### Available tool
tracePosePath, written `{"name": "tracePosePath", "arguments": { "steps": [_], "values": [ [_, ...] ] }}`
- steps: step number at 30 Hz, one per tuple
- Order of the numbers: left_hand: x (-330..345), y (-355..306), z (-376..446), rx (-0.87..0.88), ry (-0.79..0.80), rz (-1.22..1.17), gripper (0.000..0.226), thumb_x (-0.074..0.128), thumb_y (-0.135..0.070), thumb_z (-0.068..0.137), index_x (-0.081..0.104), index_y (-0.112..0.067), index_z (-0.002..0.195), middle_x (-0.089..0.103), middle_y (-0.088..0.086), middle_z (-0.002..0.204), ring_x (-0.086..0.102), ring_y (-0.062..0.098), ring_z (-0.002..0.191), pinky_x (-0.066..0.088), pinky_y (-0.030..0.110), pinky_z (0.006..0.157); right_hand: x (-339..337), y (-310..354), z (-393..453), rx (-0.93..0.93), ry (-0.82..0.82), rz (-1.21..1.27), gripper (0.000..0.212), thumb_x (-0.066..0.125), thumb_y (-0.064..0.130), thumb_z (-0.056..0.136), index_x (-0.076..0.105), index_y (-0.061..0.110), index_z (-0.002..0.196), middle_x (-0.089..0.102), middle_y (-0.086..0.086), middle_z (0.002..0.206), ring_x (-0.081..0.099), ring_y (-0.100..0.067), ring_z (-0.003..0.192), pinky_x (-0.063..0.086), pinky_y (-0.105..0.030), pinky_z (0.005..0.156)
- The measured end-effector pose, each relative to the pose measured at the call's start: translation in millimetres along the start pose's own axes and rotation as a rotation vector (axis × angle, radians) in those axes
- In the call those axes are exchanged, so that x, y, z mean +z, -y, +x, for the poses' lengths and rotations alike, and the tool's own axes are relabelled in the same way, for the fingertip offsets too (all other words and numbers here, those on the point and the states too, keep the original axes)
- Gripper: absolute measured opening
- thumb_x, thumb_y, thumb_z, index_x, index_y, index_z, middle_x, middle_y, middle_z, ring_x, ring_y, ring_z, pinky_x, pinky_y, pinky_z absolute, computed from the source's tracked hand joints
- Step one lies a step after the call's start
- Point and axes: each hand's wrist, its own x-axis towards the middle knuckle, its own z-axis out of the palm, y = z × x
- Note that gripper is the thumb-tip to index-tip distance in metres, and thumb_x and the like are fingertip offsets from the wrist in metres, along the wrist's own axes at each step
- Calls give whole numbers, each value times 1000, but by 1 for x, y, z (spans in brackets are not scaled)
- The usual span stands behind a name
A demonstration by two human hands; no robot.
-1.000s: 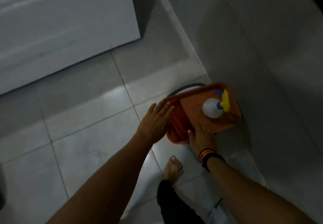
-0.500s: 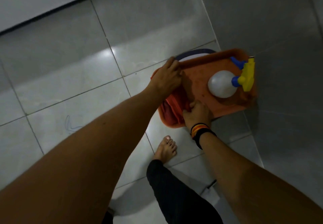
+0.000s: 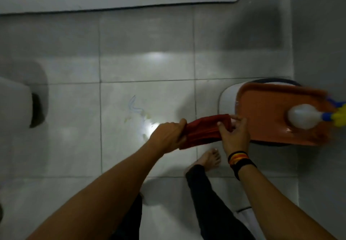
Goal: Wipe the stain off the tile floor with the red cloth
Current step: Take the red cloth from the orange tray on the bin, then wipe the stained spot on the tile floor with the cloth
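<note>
Red cloth (image 3: 205, 130) is stretching between us: we are gripping one end in our closed left hand (image 3: 168, 135) and pinching the other with our right hand (image 3: 235, 134) beside the orange tray (image 3: 262, 112), probably readying it for the stain (image 3: 138, 113) beyond our left knuckles.

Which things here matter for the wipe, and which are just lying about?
Job:
red cloth, held by left hand and right hand
stain on tile floor

Lying about:
orange tray
spray bottle
</note>
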Motion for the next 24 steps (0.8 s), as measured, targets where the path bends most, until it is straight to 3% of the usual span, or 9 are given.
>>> {"name": "tracePosePath", "arguments": {
  "steps": [5,8,12,14,15,17,18,20,24],
  "values": [
    [106,93,-69,-318,-69,-471,29,53,-38,103,55,-13,118,69,3,84,64,22,67,39,23,53,133,-42,-32,-127,168,-252,34,75,23,88,47,19,109,66,-1,87,67,-24,78,56,-33,65],
    [176,139,-76,-464,-62,-766,28,55,-36,103,59,-12,118,77,7,94,73,24,80,57,33,71,206,-78,-34,-211,268,-399,25,73,23,88,54,23,104,64,4,84,64,-21,73,55,-30,61],
    [261,184,-52,-581,10,-1134,28,65,-33,99,63,-12,119,76,9,104,71,23,89,56,34,81,285,-130,-8,-363,352,-569,23,70,16,90,66,17,112,71,-6,105,68,-26,91,57,-33,78],
    [297,204,-39,-614,16,-1118,44,67,-41,97,62,-15,131,72,6,118,69,24,108,53,31,86,318,-159,4,-391,380,-681,36,63,19,95,60,15,131,65,-13,127,60,-32,116,50,-41,100],
    [315,216,-36,-631,-34,-1014,57,68,-45,96,55,-16,143,66,9,133,62,28,125,51,35,98,331,-174,5,-372,403,-734,47,60,25,98,50,15,142,53,-16,143,49,-34,131,40,-47,111],
    [337,238,-37,-669,-200,-714,90,68,-48,94,26,-9,163,31,20,168,28,36,156,25,48,128,344,-203,-1,-317,430,-797,69,55,39,101,25,13,157,19,-18,164,19,-36,150,20,-52,122],
    [346,253,-39,-690,-294,-602,105,70,-51,91,11,-6,166,10,22,174,9,38,162,10,50,131,346,-219,-6,-299,439,-816,76,51,45,102,14,13,160,6,-18,167,8,-36,152,15,-53,123],
    [358,287,-40,-731,-396,-480,132,75,-63,79,-5,-2,165,-12,24,173,-12,42,161,-5,54,128,351,-250,-14,-273,460,-871,83,42,55,103,-3,15,160,-11,-18,166,-6,-37,153,8,-58,122],
    [365,350,-32,-754,-253,-463,176,79,-87,45,-22,0,160,-28,28,168,-27,46,155,-21,69,116,398,-270,-13,-321,341,-986,81,31,60,103,-5,16,160,-15,-24,164,-15,-47,149,2,-71,116]
  ]
}}
